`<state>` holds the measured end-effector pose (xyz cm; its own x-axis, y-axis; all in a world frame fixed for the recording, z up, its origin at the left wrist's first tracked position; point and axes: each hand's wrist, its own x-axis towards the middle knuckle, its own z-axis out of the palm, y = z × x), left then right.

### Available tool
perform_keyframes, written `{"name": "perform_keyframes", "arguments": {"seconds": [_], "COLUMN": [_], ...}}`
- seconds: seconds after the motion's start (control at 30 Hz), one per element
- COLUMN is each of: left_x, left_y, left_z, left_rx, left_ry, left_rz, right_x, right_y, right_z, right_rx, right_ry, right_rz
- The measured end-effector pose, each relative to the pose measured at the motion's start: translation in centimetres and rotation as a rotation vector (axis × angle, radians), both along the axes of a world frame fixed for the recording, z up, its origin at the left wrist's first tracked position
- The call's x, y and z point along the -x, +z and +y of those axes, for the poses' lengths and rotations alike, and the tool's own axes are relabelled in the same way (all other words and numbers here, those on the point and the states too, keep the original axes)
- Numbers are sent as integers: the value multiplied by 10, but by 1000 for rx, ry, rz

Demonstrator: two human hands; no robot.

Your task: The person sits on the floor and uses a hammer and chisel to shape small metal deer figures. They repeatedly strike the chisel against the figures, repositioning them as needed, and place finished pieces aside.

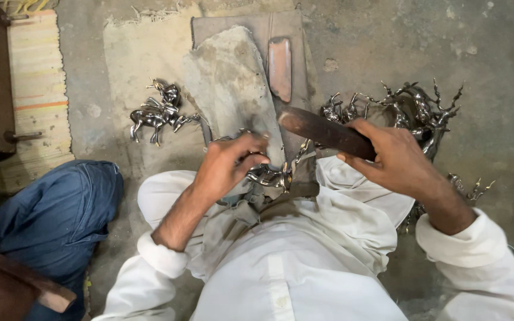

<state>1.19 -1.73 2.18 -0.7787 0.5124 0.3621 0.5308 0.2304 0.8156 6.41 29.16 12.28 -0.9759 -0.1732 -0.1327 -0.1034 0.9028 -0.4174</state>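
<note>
Left hand pins the metal figurine, fingers wrapped tight; right hand grips the dark file. Best short, level strokes, figurine braced firm.

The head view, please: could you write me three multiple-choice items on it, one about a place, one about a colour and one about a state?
1. Where does the lone metal figurine lie?
A. On the floor, left of the grey pad
B. On the person's lap
C. On the tangled pile at the right

2. What colour are the person's sleeves?
A. Black
B. White
C. Red

3. What is the right hand doing?
A. Resting open on the floor
B. Gripping a dark tool
C. Holding a cup

Answers:
1 A, it lies apart on the floor beside the grey pad.
2 B, both cuffs are white.
3 B, its fingers wrap the tool, while the left hand holds a metal piece.
</note>
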Motion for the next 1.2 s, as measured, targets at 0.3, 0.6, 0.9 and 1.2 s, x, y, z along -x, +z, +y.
{"name": "perform_keyframes", "arguments": {"seconds": [0.3,0.6,0.9,1.2], "left_x": [6,16,24,33], "left_y": [-2,10,14,19], "left_z": [3,13,19,16], "left_rx": [171,376,440,390], "left_ry": [-140,-275,-363,-268], "left_rz": [182,189,195,51], "right_x": [-35,-52,-74,-61], "right_y": [-32,-43,-76,-84], "right_z": [-1,4,5,6], "right_rx": [108,-27,-39,220], "right_ry": [-88,-81,-231,-494], "right_rz": [580,502,312,369]}}
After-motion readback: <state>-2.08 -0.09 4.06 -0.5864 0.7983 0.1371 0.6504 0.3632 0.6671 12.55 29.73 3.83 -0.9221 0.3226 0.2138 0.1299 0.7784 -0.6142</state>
